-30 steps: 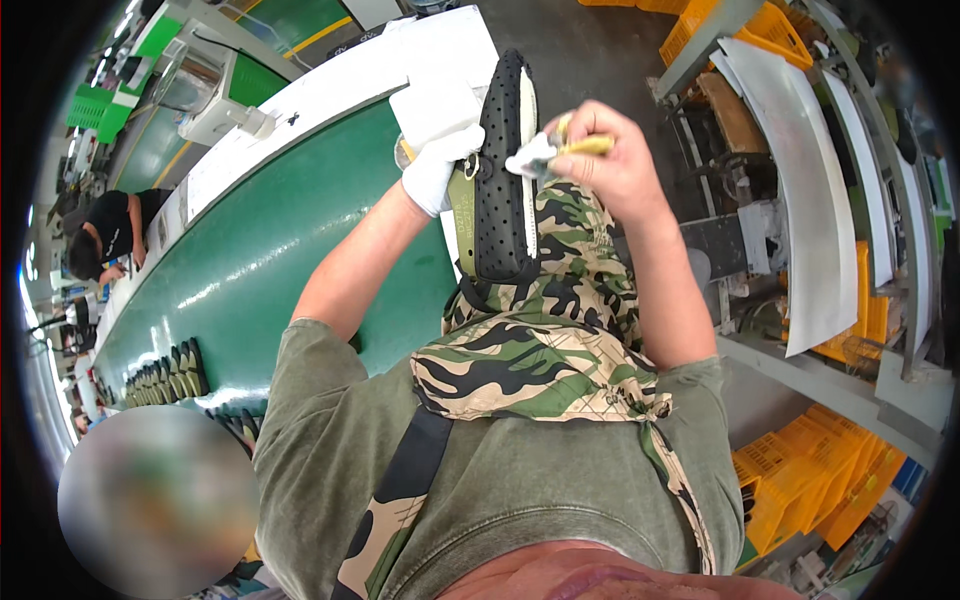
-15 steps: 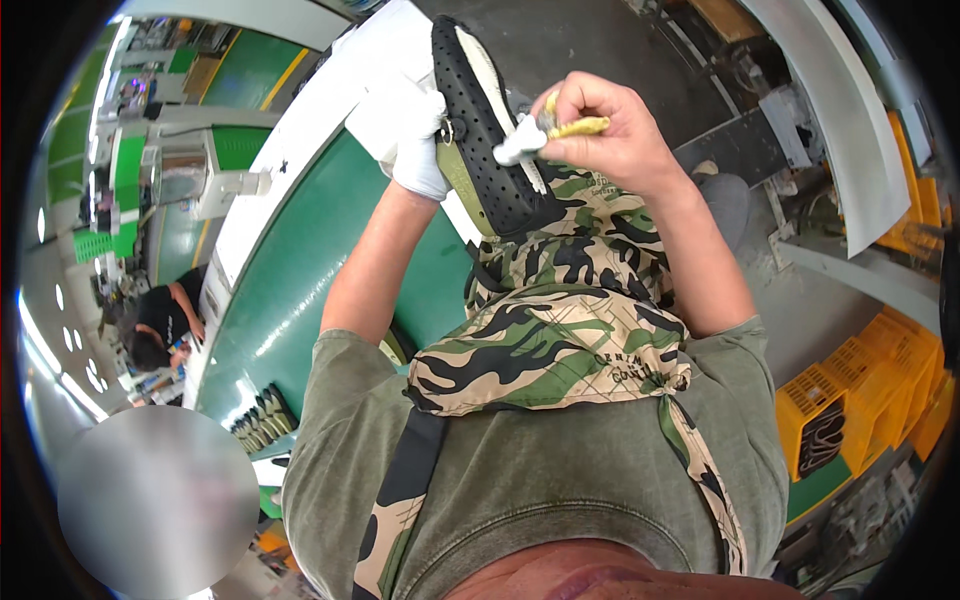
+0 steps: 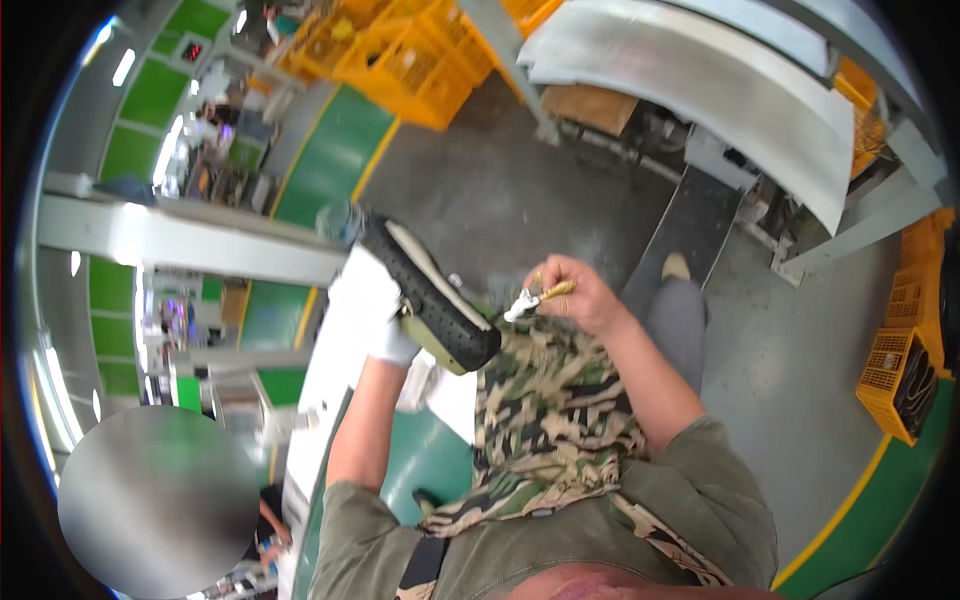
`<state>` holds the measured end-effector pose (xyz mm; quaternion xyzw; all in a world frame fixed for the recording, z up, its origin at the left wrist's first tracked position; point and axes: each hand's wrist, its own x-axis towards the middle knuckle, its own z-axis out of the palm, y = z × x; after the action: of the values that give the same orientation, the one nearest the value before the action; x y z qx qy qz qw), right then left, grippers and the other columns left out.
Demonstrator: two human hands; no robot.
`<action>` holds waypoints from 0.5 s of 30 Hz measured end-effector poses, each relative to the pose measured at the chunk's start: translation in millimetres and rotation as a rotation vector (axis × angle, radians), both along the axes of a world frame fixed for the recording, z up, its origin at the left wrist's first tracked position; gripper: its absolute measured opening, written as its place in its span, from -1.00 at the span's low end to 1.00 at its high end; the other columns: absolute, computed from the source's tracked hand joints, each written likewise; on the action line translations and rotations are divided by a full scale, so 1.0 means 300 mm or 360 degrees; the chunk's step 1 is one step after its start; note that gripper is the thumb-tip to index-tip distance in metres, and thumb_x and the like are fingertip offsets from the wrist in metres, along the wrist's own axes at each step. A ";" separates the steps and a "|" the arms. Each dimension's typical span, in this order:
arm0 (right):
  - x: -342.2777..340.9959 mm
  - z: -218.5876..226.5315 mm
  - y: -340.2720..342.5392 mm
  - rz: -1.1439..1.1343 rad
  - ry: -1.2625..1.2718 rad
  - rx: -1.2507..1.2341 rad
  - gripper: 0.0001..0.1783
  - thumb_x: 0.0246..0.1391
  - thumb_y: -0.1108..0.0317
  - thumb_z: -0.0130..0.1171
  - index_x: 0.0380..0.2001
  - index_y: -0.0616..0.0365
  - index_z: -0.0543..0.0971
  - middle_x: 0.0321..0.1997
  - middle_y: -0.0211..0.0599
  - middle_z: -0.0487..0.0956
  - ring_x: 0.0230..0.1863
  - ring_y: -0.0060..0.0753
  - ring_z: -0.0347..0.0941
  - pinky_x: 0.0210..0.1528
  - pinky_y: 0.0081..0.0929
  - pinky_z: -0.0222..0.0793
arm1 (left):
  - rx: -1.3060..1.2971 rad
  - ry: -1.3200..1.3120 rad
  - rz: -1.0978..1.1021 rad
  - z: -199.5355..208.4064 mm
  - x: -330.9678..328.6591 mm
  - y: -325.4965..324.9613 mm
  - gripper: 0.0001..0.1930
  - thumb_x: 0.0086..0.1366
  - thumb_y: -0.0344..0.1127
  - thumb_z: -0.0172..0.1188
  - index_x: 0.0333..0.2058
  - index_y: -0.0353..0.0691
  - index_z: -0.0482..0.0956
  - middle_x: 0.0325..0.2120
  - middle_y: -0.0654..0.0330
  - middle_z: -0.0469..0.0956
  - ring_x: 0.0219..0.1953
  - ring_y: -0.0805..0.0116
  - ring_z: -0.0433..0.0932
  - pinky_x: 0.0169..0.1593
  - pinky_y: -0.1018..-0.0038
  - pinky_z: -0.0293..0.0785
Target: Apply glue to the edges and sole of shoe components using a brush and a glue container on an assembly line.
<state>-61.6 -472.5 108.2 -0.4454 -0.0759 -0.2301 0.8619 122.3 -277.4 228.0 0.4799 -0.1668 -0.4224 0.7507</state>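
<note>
— So, what do we have in our hands?

— Our left hand (image 3: 372, 312), in a white glove, grips a shoe (image 3: 430, 297) from its upper side, holding it up in front of us with the black studded sole (image 3: 425, 290) turned toward the camera and the toe pointing down to the right. An olive-green edge shows at the toe end.

— And the other one?

— Our right hand (image 3: 578, 297) is bare and closed around a small brush (image 3: 534, 297) with a yellow handle; its white tip sits just beside the shoe's toe, and we cannot tell whether it touches.

— Where is all this?

— Above our lap, over the camouflage apron (image 3: 545, 420). To our left runs the green conveyor belt (image 3: 425, 465) with its white edge; yellow crates (image 3: 420, 60) stand well apart on the grey floor (image 3: 500, 190).
</note>
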 end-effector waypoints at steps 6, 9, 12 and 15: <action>-0.037 -0.334 -0.089 -0.0416 0.0371 0.0605 -0.76 -0.02 0.60 0.32 -0.39 0.12 0.44 -0.30 -0.38 0.54 -0.28 -0.56 0.46 -0.23 -0.55 0.36 | 0.0095 -0.0284 0.0054 0.308 0.178 -0.268 -0.53 0.42 -0.06 0.09 0.17 -0.23 0.40 0.09 0.08 0.50 0.10 0.14 0.51 0.22 0.18 0.42; -0.053 -0.450 -0.123 -0.0472 0.0541 0.0645 -0.77 -0.04 0.60 0.32 -0.37 0.12 0.47 -0.38 -0.43 0.53 -0.37 -0.57 0.45 -0.31 -0.55 0.36 | 0.0059 -0.0796 0.0102 0.614 0.087 -0.553 -0.36 0.42 0.13 0.03 0.27 -0.24 0.29 0.17 0.06 0.44 0.17 0.09 0.45 0.29 0.13 0.34; -0.055 -0.510 -0.179 -0.0555 0.0667 0.0597 -0.77 -0.05 0.57 0.34 -0.38 0.11 0.48 -0.44 -0.45 0.52 -0.45 -0.59 0.44 -0.39 -0.57 0.33 | -0.0068 -0.1032 0.0064 0.851 -0.040 -0.877 -0.38 0.44 0.12 0.02 0.26 -0.23 0.32 0.10 0.11 0.50 0.10 0.20 0.51 0.21 0.24 0.42; -0.025 -0.541 -0.226 -0.0637 0.0721 0.0634 -0.76 -0.06 0.55 0.37 -0.38 0.10 0.48 -0.48 -0.45 0.52 -0.49 -0.61 0.43 -0.45 -0.60 0.30 | -0.0014 -0.1542 0.0170 1.017 -0.054 -1.147 -0.40 0.39 0.06 0.14 0.23 -0.24 0.36 -0.02 0.08 0.59 0.02 0.27 0.56 0.12 0.34 0.47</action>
<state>-69.0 -540.4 -54.1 -0.3146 0.2520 -0.2999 0.8646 106.2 -621.6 533.1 0.6261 -0.4739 -0.1105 0.6093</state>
